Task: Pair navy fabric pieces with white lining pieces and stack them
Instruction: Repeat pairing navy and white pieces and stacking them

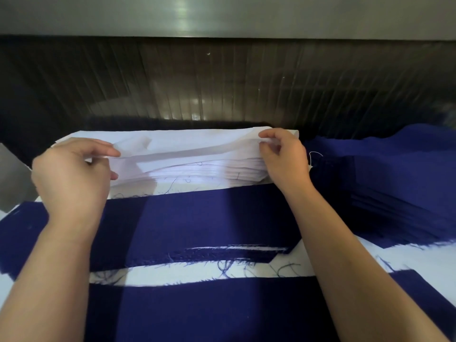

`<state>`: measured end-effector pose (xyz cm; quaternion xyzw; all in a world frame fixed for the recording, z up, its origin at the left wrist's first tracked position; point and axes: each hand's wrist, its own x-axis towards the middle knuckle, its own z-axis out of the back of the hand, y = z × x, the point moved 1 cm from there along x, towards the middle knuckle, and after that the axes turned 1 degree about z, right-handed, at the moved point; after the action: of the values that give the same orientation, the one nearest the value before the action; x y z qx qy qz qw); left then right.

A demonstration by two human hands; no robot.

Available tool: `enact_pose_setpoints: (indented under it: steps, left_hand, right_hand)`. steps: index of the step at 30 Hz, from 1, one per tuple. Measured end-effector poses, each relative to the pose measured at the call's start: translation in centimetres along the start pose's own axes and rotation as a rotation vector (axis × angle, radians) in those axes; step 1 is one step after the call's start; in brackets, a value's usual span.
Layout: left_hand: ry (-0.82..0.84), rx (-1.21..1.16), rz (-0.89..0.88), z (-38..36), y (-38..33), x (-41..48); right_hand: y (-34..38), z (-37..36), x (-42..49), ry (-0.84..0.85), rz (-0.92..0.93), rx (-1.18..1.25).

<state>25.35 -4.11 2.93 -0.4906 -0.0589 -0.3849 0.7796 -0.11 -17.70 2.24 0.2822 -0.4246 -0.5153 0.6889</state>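
In the head view, both forearms are seen reaching forward from the lower corners, backs of the hands turned up. The left hand [71,178] is curled at the left end of the top lining piece [192,141], whose edge is pinched between thumb and fingers. The right hand [283,156] is curled at the right end, where the corner of the same piece is pinched between thumb and fingertips. The piece is held stretched between the two hands, slightly raised and rippled, above the stack of white lining pieces [209,170], whose layered edges are seen below it.

Just in front of that stack, a long navy fabric piece [197,218] is laid flat across the table [419,262], its near edge frayed. A second navy piece [209,312] is spread nearest the camera, with a strip of white table between the two. Loose threads [234,267] are scattered on that strip. A stack of navy pieces [394,188] is piled to the right, beside the right hand.

A grey sheet [12,178] is seen at the left edge. Behind the fabric, a dark ribbed panel [222,90] is topped by a metal band [222,16].
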Motion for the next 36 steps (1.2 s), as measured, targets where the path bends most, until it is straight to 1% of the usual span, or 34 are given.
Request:
enact_pose_setpoints:
  steps: [3,10,16,19,22,28,32,36]
  left_hand:
    - [0.002,-0.033,0.040,-0.1,0.5,0.3]
    - [0.005,-0.106,-0.076,0.1,-0.5,-0.2]
    - [0.010,-0.111,-0.045,-0.2,0.2,0.0]
    - [0.031,-0.114,-0.011,-0.4,0.7,0.2]
    - [0.031,-0.095,-0.014,-0.6,0.5,0.0]
    - [0.010,-0.151,0.051,-0.3,0.1,-0.3]
    - [-0.004,-0.159,0.044,0.5,-0.8,-0.8]
    - [0.029,-0.118,0.013,1.6,-1.3,-2.0]
  right_hand:
    - [0.0,-0.1,0.0,0.007,-0.003,-0.001]
    - [0.0,-0.1,0.0,0.012,-0.013,-0.004]
    - [-0.2,-0.1,0.1,0.017,-0.010,-0.032]
    - [-0.3,-0.2,0.1,0.014,-0.004,-0.028]
    - [-0.4,-0.3,0.1,0.000,0.001,-0.002]
    - [0.0,0.2,0.2,-0.032,0.034,0.012]
    - [0.4,1.5,0.0,-0.079,0.061,0.001]
    - [1.0,3.6,-0.5,-0.062,0.145,-0.093]
